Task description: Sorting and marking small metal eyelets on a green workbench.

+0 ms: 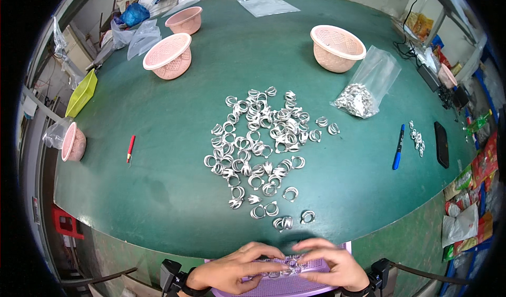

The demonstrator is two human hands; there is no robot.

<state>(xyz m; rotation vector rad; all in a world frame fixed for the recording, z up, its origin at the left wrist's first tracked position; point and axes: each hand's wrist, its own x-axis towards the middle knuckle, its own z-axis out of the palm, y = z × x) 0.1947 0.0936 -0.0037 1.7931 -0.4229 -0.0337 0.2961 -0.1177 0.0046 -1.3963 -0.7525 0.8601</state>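
At the table's near edge, both my hands work above a purple mesh basket (pixel 311 284). My left hand (pixel 237 269) has its fingers stretched toward the middle, closed on a few silver rings (pixel 289 266). From the other side, my right hand (pixel 334 265) pinches at the same rings with thumb and fingers; its upper finger is slightly smeared by motion. The fingers partly hide the rings. Just beyond my hands, a large spread of silver open-work rings (pixel 258 149) lies over the middle of the green table (pixel 174 207).
Pink baskets stand at the far left (pixel 168 59), the far right (pixel 337 49) and the left edge (pixel 74 143). A clear bag of silver pieces (pixel 358 99) lies right, near a blue pen (pixel 399 149), small silver pieces (pixel 416 139) and a black phone (pixel 441 145). A red pen (pixel 130 148) lies left.
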